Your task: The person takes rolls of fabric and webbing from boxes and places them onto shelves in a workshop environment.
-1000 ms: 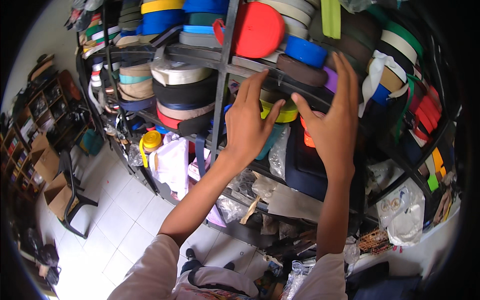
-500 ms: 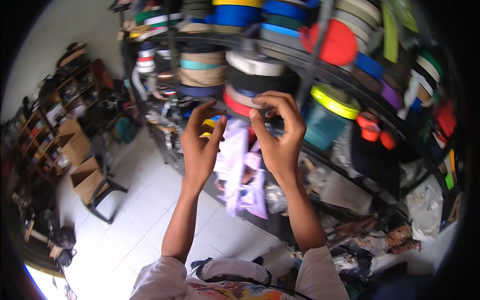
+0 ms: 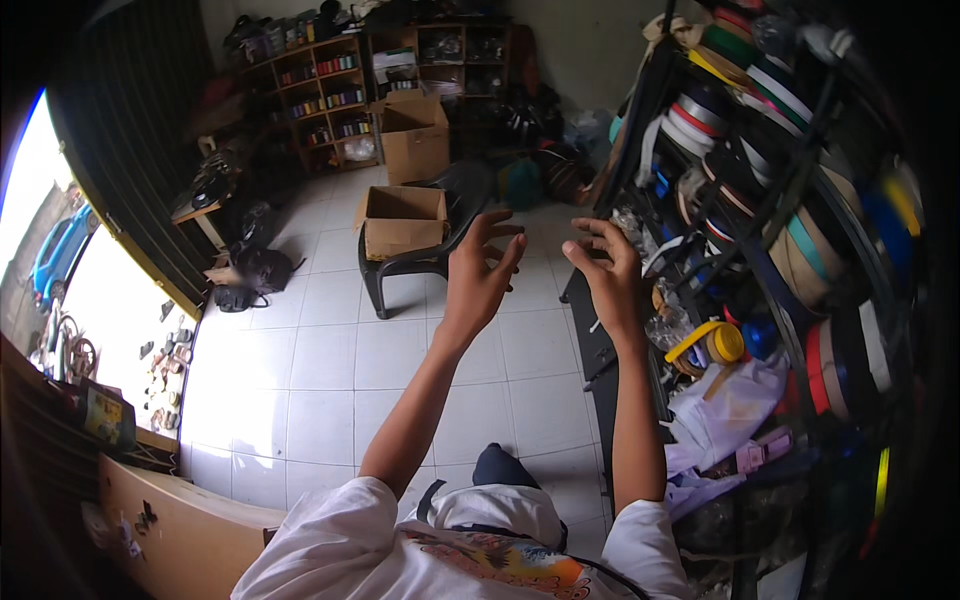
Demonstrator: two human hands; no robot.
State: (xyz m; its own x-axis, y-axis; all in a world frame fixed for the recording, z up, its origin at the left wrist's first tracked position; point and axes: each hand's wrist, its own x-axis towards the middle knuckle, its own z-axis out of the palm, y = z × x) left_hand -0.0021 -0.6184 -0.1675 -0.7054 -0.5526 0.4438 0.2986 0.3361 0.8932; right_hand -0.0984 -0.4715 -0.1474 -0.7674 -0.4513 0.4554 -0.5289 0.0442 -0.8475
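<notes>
Both of my hands are raised in front of me, apart from each other and holding nothing. My left hand (image 3: pixel 482 275) is open with its fingers loosely curved, in line with the dark plastic chair (image 3: pixel 375 290) farther off. An open cardboard box (image 3: pixel 405 248) rests on that chair. My right hand (image 3: pixel 612 272) is also open, its thumb and fingers apart, close to the left side of the rack. Nearest to it on the rack are clear plastic bags and a yellow strap roll (image 3: pixel 724 343). Below that roll lies a pale lilac cloth or bag (image 3: pixel 728 405).
On the right stands a metal rack (image 3: pixel 790 215) full of webbing rolls. A second cardboard box (image 3: pixel 415 140) is behind the chair, before wooden shelves (image 3: pixel 320 95) of thread spools. Black bags (image 3: pixel 262 268) lie on the tiled floor (image 3: pixel 320 355). A wooden board (image 3: pixel 190 525) is at lower left.
My view has swung left, so the rack now sits at the right and the chair with its box is ahead. My hands stay raised and open.
</notes>
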